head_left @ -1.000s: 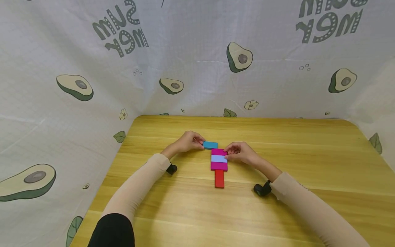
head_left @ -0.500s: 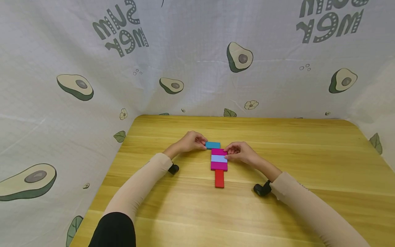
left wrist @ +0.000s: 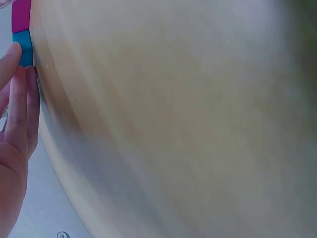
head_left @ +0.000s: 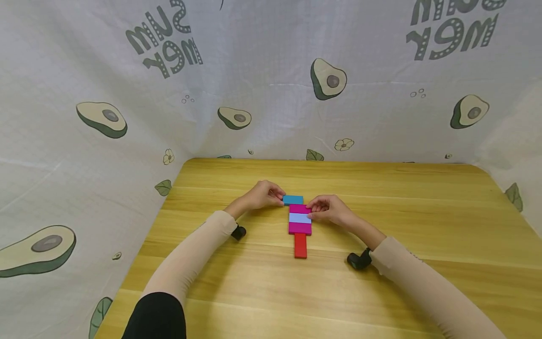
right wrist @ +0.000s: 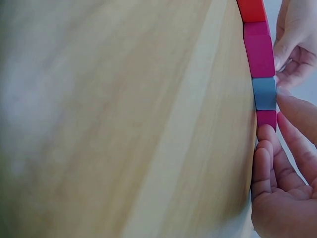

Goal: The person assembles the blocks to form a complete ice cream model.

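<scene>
In the head view, several flat coloured blocks lie on the wooden table in a short column. A red block (head_left: 300,246) points lengthwise toward the near side. Beyond it lie crosswise a near magenta block (head_left: 299,229), a light-blue block (head_left: 298,218) and a far magenta block (head_left: 298,208). My left hand (head_left: 261,194) pinches the left end of a blue block (head_left: 293,200), which sits at the column's far end, shifted a little left. The right hand (head_left: 331,208) touches the column's right side, thumb at the light-blue block (right wrist: 265,93), curled fingers at the far magenta block (right wrist: 266,119).
The wooden table (head_left: 406,202) spreads around the column. A pale cloth (head_left: 271,52) printed with avocados hangs behind and to the left. Black wrist cameras (head_left: 360,259) sit under both forearms, close over the table.
My left hand has slid the blue block slightly to the right, over the column's far end; in the last half second it barely moves. The right hand and the other blocks stay put.
</scene>
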### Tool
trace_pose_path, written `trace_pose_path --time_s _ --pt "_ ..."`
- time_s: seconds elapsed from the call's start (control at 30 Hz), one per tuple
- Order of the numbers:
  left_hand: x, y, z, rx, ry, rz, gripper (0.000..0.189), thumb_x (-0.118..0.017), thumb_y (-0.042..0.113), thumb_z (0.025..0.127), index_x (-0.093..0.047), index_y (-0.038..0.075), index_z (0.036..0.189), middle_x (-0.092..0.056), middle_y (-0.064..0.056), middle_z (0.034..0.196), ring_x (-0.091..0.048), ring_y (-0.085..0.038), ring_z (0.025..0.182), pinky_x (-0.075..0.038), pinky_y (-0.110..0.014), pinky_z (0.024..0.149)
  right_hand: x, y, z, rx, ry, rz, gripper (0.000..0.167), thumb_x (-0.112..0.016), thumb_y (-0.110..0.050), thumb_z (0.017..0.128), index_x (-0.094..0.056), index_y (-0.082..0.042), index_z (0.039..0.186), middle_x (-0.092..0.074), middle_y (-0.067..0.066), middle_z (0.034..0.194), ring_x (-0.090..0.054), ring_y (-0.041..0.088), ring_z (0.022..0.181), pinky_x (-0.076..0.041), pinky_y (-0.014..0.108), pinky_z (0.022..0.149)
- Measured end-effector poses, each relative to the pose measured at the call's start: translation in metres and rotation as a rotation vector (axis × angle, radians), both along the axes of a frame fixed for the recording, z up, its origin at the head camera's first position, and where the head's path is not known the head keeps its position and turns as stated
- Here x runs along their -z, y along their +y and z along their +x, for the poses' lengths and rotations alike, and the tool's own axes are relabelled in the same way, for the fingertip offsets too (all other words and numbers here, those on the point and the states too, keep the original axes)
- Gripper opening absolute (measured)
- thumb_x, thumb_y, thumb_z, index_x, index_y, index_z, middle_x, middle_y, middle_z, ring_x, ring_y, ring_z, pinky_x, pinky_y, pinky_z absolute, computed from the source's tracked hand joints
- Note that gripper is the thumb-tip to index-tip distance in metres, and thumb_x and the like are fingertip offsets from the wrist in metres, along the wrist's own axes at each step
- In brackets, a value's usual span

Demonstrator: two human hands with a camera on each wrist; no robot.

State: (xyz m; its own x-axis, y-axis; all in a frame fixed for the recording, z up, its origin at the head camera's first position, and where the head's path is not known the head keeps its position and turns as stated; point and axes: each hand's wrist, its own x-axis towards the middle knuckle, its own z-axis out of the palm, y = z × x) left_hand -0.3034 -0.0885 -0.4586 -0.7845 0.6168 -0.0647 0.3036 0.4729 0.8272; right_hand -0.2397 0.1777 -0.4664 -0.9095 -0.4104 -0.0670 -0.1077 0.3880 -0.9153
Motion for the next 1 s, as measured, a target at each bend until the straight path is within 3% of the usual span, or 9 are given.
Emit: trace_pose_path --time_s 1.0 --pt "0.002 0.011 -0.001 0.020 0.019 -0.006 0.028 -0.076 0.004 0.087 -0.071 -0.007 0.113 -0.071 -0.010 0.095 -0.068 -0.015 0.085 -0.057 -0.023 0.079 0.001 0.000 0.000 0.006 0.004 0.003 0.027 -0.078 -0.003 0.086 -0.068 0.009 0.108 -0.063 0.013 0.091 -0.053 0.023 0.083 -0.046 0.020 0.068"
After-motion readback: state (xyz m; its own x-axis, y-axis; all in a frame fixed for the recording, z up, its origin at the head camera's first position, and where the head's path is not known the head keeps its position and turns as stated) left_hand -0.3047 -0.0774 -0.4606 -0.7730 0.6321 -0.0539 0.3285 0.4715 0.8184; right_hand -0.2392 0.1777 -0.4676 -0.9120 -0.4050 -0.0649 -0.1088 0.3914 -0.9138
